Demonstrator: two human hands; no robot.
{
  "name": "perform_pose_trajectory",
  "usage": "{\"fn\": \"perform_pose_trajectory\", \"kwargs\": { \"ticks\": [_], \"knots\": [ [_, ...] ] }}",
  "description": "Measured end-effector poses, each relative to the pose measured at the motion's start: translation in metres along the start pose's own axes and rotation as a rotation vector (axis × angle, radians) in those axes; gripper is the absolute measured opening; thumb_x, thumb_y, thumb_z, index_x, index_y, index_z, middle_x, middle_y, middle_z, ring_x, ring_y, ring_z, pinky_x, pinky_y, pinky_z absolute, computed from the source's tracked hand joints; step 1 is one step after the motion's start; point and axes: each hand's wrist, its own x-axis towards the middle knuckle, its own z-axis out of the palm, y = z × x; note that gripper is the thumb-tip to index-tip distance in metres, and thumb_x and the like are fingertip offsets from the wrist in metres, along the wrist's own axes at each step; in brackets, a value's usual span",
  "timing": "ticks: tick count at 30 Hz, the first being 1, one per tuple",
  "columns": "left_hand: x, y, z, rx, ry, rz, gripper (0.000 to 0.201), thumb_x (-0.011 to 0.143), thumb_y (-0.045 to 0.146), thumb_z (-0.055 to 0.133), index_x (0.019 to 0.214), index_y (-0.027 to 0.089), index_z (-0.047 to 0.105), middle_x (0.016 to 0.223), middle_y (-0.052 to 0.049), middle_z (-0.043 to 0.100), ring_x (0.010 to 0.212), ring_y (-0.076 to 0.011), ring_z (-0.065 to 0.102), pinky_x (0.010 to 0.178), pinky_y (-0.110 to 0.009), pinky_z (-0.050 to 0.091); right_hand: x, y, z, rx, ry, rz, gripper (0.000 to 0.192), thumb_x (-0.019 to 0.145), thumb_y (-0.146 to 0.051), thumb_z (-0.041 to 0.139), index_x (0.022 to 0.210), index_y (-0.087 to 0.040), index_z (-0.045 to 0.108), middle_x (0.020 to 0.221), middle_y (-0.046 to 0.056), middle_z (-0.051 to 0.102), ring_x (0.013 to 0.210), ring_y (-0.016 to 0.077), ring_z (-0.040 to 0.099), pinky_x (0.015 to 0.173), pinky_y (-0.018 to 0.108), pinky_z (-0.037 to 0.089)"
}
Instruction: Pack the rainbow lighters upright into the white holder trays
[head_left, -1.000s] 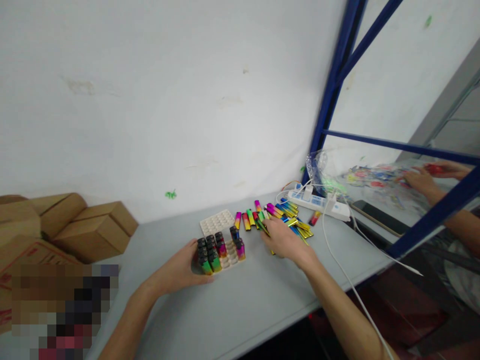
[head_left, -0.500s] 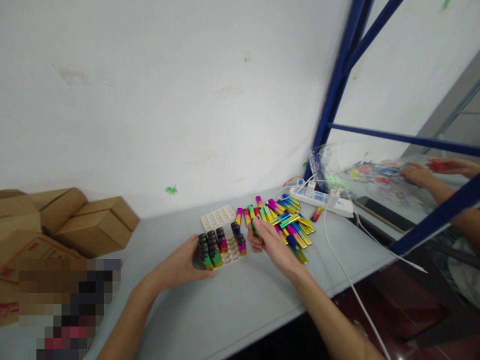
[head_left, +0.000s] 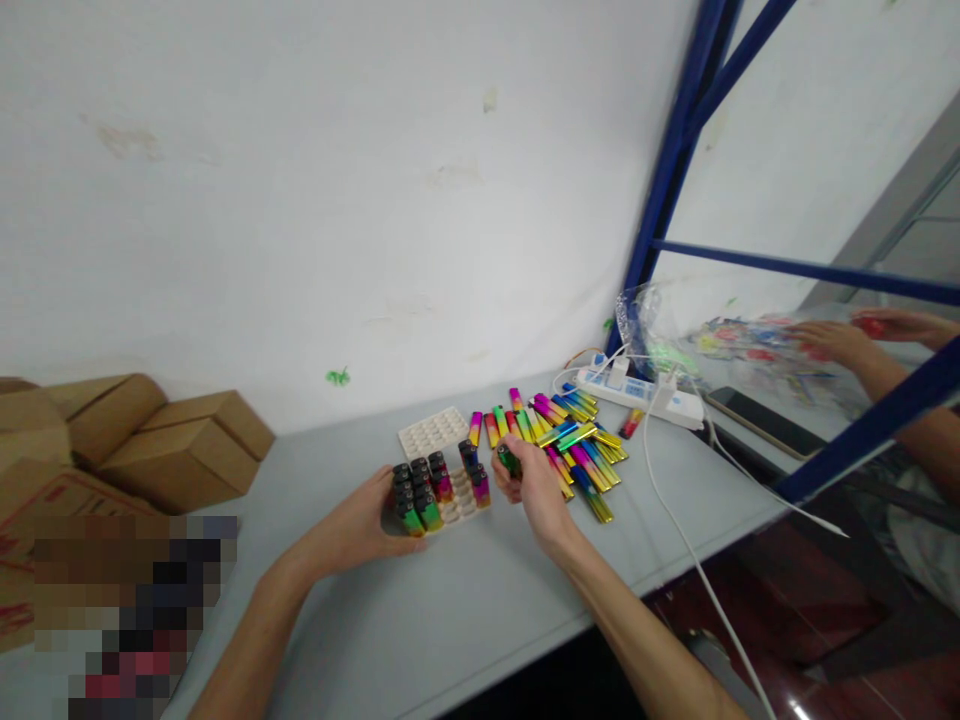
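- Our right hand [head_left: 536, 482], closed round a green lighter [head_left: 509, 460], could topple the standing lighters [head_left: 429, 512] by coming in low.
- Our left hand [head_left: 366, 528], fingers spread, clasps the tray [head_left: 460, 498] by its left end; uneven squeezing might tilt it.
- Our right forearm [head_left: 616, 610] slants over the front edge of the tabletop [head_left: 450, 610]; tray and loose lighters [head_left: 594, 465] lie nearer its back.

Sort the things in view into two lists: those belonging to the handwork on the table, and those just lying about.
Belonging, it seems:
near tray, held by the left hand
black-topped lighters standing in it
green lighter in the right hand
loose pile of shiny multicoloured pieces
back tray, probably

Lying about:
power strip
smartphone
cardboard boxes
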Motion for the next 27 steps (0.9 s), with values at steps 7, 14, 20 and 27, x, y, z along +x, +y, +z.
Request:
{"fn": "perform_pose_trajectory", "kwargs": {
  "ticks": [7,14,20,27],
  "knots": [
    [0.0,-0.002,0.001,-0.012,0.03,0.007,0.081,0.062,0.036,0.093,0.136,0.022,0.065,0.139,-0.014,0.071,0.131,-0.0407,0.064,0.117,-0.056,0.05,0.0,0.0,-0.003,-0.022,-0.029,0.023,0.049,0.093,-0.061,0.045,0.06,-0.024,0.037,0.055,-0.006,0.03,0.051,0.01,0.022,0.051,0.028,0.017],
    [0.001,-0.004,0.001,-0.002,0.041,0.034,0.081,0.062,0.035,0.094,0.136,0.02,0.065,0.139,-0.014,0.072,0.128,-0.0401,0.066,0.115,-0.054,0.052,-0.004,-0.001,-0.005,0.132,-0.138,0.0,0.066,0.094,-0.086,0.045,0.086,-0.022,0.058,0.062,-0.007,0.033,0.053,0.0112,0.024,0.051,0.027,0.018],
    [0.0,-0.003,0.001,-0.03,0.042,0.05,0.086,0.06,0.034,0.097,0.139,0.018,0.065,0.144,-0.016,0.068,0.134,-0.0396,0.063,0.121,-0.055,0.047,-0.014,-0.011,-0.013,-0.016,-0.217,-0.194,0.044,0.105,-0.064,0.052,0.118,-0.025,0.068,0.088,0.001,0.059,0.071,0.0153,0.054,0.067,0.03,0.047],
    [0.001,-0.005,0.003,-0.047,0.047,0.069,0.084,0.06,0.03,0.096,0.138,0.02,0.066,0.141,-0.015,0.071,0.13,-0.0395,0.066,0.117,-0.055,0.051,-0.017,-0.02,-0.01,-0.247,-0.201,-0.405,0.03,0.099,-0.044,0.074,0.12,-0.024,0.072,0.117,0.006,0.071,0.103,0.02,0.07,0.088,0.033,0.058]
  ]
}}
